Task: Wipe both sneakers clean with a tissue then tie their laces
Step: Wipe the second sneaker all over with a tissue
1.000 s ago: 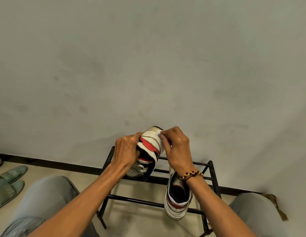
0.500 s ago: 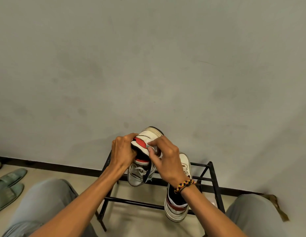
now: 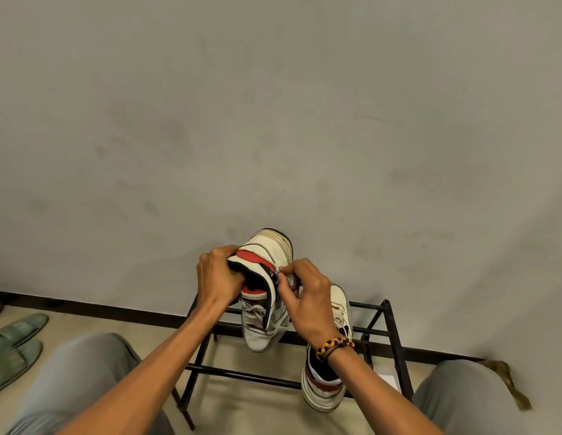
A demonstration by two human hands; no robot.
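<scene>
A white sneaker [image 3: 267,255] with red and dark trim is held up in front of the wall, heel up and toe hanging down. My left hand [image 3: 217,274] grips its collar on the left. My right hand [image 3: 308,296] pinches a small white tissue [image 3: 281,269] against the sneaker's right side near the collar. Loose laces show on the hanging front. The second sneaker [image 3: 328,381] lies on the black metal rack [image 3: 389,328], partly hidden behind my right wrist.
The rack stands against a plain grey wall with a dark skirting board. Green slippers [image 3: 14,340] lie on the floor at far left. My knees in grey trousers frame the bottom corners. A white scrap [image 3: 388,379] lies under the rack; a brown scrap [image 3: 505,384] is at right.
My right hand slid down from the heel top to the sneaker's side near the collar, with the tissue. The sneaker tipped slightly, toe lower. My left hand kept its grip.
</scene>
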